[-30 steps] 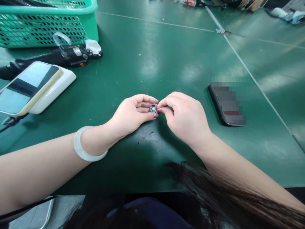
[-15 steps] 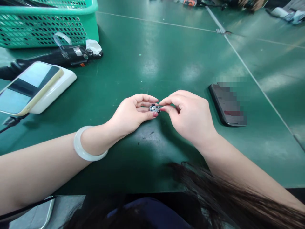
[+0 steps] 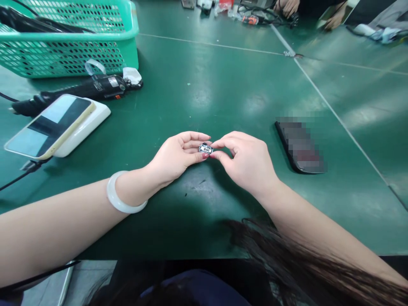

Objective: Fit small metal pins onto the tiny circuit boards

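Between my two hands, just above the green tabletop [image 3: 204, 97], is a small dark part with pale metal inside [image 3: 205, 148]; its exact kind is too small to make out. My left hand [image 3: 178, 155] grips it between thumb and fingers from the left, a pale bangle [image 3: 119, 195] on that wrist. My right hand [image 3: 248, 159] pinches the part's right end with thumb and forefinger. The other right fingers curl under, partly hidden.
At the left, a phone [image 3: 47, 123] leans on a white block [image 3: 92, 127], a cable below it. Behind lie a black handheld tool [image 3: 98, 87] and a green basket [image 3: 127, 59] holding dark things. A black phone-like object [image 3: 299, 146] is at the right. Another person's hands [image 3: 290, 7] work at the far edge.
The view has tilted up slightly, so more of the far table and another person's hands show. My right hand has shifted a little left; both hands keep their grip on the small part.
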Demonstrator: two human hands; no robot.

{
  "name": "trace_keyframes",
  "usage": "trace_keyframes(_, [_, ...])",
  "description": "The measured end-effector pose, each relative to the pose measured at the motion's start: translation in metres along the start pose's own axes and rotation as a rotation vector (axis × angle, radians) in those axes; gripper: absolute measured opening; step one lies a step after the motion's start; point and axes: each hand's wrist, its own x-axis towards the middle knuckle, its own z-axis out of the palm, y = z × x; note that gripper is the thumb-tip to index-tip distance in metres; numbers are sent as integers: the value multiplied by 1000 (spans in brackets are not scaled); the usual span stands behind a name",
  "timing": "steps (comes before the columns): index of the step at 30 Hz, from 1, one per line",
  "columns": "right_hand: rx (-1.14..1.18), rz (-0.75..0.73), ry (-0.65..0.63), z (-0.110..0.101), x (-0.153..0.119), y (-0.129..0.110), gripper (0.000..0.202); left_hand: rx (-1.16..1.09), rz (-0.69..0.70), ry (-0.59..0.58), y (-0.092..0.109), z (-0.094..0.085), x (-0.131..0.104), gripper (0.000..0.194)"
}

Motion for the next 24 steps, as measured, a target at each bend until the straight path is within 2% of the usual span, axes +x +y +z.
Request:
trace_keyframes(6, [6,-1,23,5,3,0,9,-170,-28,-5,-2,3,-1,30])
trace_keyframes(10, [-21,0,20,9,2,-4,11,-231,-101,53,-1,10,-5,24])
trace_keyframes(15, [-16,-23,14,15,0,-8,16,-191,-124,136,2,13,-10,21])
trace_keyframes(19, [91,-136,-47,19,0,-5,13,-71,-153,102,6,-2,-22,20])
trace_keyframes(24, [170,-93,-107,19,1,5,19,236,-174,225,21,-41,-53,37])
